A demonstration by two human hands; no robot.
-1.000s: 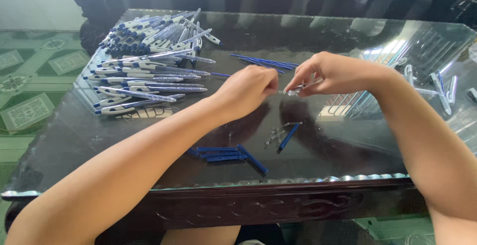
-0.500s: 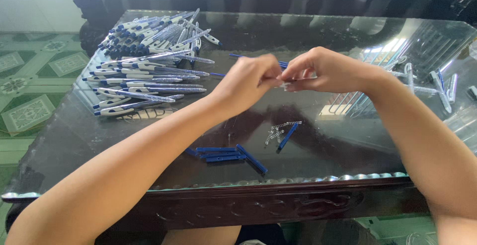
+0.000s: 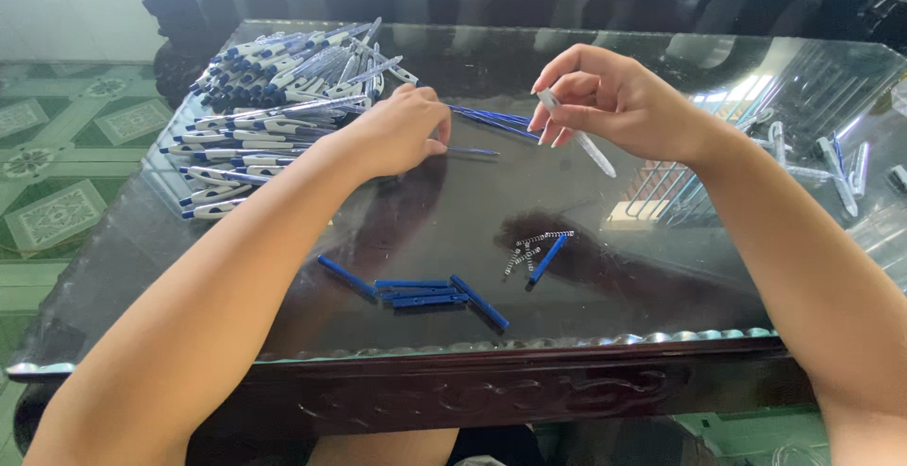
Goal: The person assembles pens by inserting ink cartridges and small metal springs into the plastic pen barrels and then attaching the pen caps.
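My right hand (image 3: 614, 102) is raised over the glass table (image 3: 661, 315) and pinches a clear pen barrel (image 3: 578, 135) that slants down to the right. My left hand (image 3: 397, 131) has its fingers curled shut and rests low beside a thin blue refill (image 3: 472, 152), just right of a big heap of white and blue pens (image 3: 274, 107). More blue refills (image 3: 496, 118) lie between the two hands. Whether the left fingers hold a small part is hidden.
Several blue pen pieces (image 3: 420, 294) lie near the front edge, with small metal springs (image 3: 529, 251) and one more blue piece beside them. Clear pen parts (image 3: 836, 169) are scattered at the right. A green patterned floor (image 3: 57, 145) shows at the left.
The hands were joined together over the table's middle; now they have come apart. My right hand has lifted with the clear barrel, and my left has moved left toward the refills.
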